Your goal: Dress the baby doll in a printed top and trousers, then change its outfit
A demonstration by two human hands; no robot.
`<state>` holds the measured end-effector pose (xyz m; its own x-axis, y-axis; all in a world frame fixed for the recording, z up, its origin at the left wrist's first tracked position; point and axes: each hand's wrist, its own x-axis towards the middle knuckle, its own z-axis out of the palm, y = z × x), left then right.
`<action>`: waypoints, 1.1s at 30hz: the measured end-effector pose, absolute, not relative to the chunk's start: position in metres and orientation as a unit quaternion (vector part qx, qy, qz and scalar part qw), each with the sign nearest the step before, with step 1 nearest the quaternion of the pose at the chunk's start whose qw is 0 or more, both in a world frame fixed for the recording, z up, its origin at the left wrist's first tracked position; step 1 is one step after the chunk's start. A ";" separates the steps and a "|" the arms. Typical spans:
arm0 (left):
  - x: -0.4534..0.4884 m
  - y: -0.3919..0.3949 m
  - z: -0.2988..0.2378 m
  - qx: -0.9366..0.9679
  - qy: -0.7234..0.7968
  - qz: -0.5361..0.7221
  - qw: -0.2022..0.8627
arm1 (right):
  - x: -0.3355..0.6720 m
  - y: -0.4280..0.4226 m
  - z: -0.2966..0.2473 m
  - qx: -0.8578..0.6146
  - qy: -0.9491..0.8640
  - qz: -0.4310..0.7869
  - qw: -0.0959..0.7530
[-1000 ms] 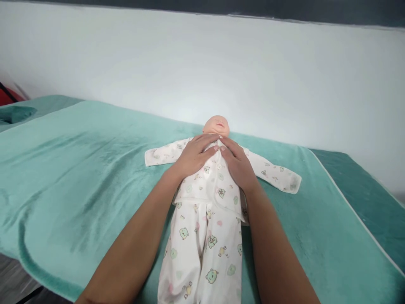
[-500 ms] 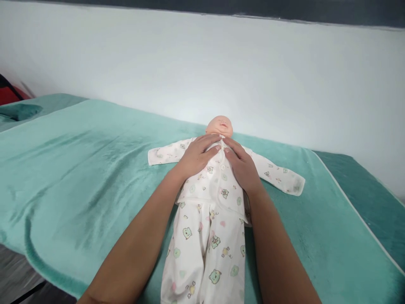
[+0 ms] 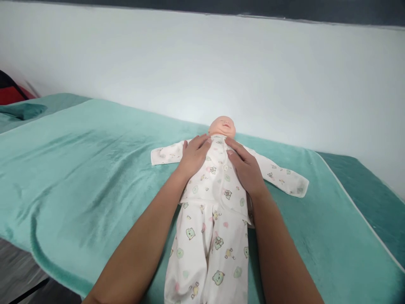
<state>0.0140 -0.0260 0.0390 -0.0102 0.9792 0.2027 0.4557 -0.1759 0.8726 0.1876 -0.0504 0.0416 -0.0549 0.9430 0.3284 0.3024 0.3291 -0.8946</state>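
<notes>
A baby doll lies on its back, its head toward the wall and its arms stretched out sideways. It wears a white buttoned top and white trousers, both printed with small bears. My left hand lies on the doll's upper chest and shoulder at the left, fingers extended. On the other side of the chest rests my right hand, its fingers flat and pointing toward the collar. A strip of the top with a button shows between the two hands.
A green plush blanket covers the surface under the doll, with darker green cloth at the right. Behind stands a white wall. Something red and black sits at the far left. Grey floor shows at the lower left.
My left hand has shifted left, away from the middle of the chest toward the shoulder, uncovering the collar. My right hand stays on its side. The whole view has slid slightly.
</notes>
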 end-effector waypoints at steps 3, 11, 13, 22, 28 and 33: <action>0.014 -0.026 0.039 0.615 0.585 0.426 0.313 | 0.188 -0.050 0.041 -0.482 -0.649 0.325 0.491; 0.014 -0.022 0.036 0.614 0.595 0.420 0.306 | 0.189 -0.047 0.038 -0.478 -0.651 0.323 0.493; 0.011 -0.020 0.032 0.610 0.609 0.415 0.292 | 0.191 -0.046 0.037 -0.479 -0.652 0.324 0.491; -0.049 -0.033 -0.013 0.614 0.690 0.366 0.115 | 0.204 -0.057 0.030 -0.565 -0.598 0.264 0.504; -0.103 -0.057 -0.034 0.537 0.760 0.359 0.061 | 0.230 -0.065 0.008 -0.617 -0.547 0.142 0.547; -0.114 -0.060 -0.031 0.496 0.774 0.381 0.101 | 0.302 -0.085 -0.004 -0.712 -0.536 0.002 0.453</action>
<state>-0.1137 -0.0597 -0.0314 -0.4875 0.8444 0.2221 0.6903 0.2170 0.6902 0.3018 -0.0854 -0.0037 0.4248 0.7660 0.4825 0.7622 -0.0151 -0.6471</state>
